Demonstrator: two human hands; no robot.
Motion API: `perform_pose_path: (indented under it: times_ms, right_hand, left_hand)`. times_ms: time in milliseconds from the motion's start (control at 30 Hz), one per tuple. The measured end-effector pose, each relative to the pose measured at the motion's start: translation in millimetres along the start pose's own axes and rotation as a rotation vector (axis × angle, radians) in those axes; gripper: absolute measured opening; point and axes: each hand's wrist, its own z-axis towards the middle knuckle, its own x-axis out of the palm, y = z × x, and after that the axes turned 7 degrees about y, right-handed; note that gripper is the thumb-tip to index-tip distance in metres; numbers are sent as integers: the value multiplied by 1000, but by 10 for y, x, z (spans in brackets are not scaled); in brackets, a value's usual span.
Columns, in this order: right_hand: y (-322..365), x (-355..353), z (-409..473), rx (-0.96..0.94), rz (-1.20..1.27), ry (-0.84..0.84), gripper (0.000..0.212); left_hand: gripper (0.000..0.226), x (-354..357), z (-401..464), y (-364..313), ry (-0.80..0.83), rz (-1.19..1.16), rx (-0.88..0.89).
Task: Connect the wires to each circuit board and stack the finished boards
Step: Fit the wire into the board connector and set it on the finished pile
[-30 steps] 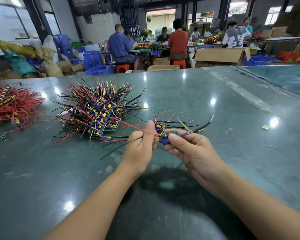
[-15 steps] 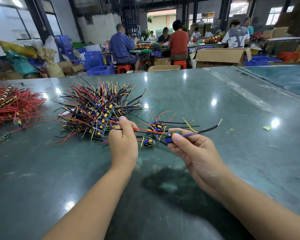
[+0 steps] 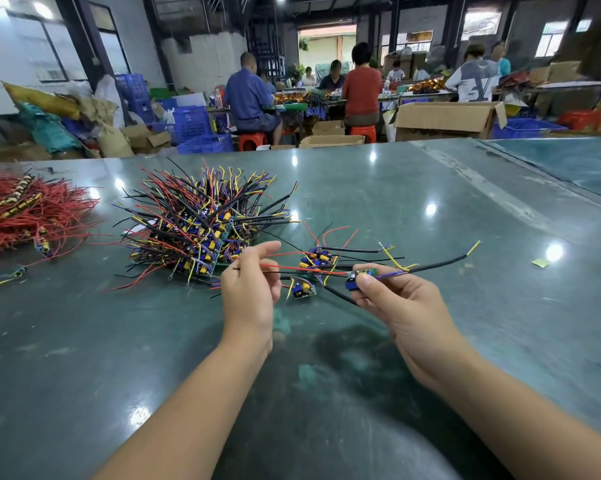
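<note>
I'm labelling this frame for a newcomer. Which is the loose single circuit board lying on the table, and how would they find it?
Start at the big bristling stack of wired boards on the green table. Look to its right, between the left hand and right hand: the small circuit board lies flat there. Unlike the board pinched in the right hand, nothing holds it.

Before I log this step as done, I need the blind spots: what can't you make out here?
- Head view: whether the red wire is seated in the small green circuit board; the right hand covers the joint.
- Left hand seen from behind: its hold on the wire is hidden.
- Big bristling stack of wired boards: count and order lost among the wires.
- Red wire heap: cut by the left edge.
</note>
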Motion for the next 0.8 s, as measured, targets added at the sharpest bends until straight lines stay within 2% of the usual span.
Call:
perform_pose_path:
  times_ms: [167, 300, 367, 433, 500, 600, 633, 700, 733, 800]
  right_hand:
    - [-17, -33, 32, -7, -87, -98, 9]
    - [-53, -12, 42, -33, -118, -141, 12]
    - [-36, -20, 49, -60, -57, -131, 13]
    - [-15, -32, 46, -82, 13, -75, 11]
    - [-4, -16, 28, -87, 58, 22, 12]
    - [-27, 26, -4, -105, -33, 148, 16]
    - [-41, 26, -8, -119, -154, 127, 14]
    - [-53, 8, -6, -106, -482, -19, 12]
    - [-44, 7, -3, -78, -566, -88, 16]
    - [-8, 9, 12, 12, -433, -163, 31]
  left_hand:
    - [46, 59, -83, -19, 51, 86, 133]
    - [46, 79, -102, -37, 63, 57, 121]
    - [41, 88, -130, -61, 171, -93, 41]
    - [48, 103, -175, -52, 344, -195, -63]
    - [51, 135, -228, 8, 515, -148, -127]
    - [32, 174, -289, 77, 635, -132, -119]
    - [25, 169, -286, 73, 623, -134, -113]
    - [13, 143, -260, 63, 570, -112, -98]
    - [11, 128, -244, 56, 549, -96, -82]
    - [8, 115, -223, 44, 519, -57, -34]
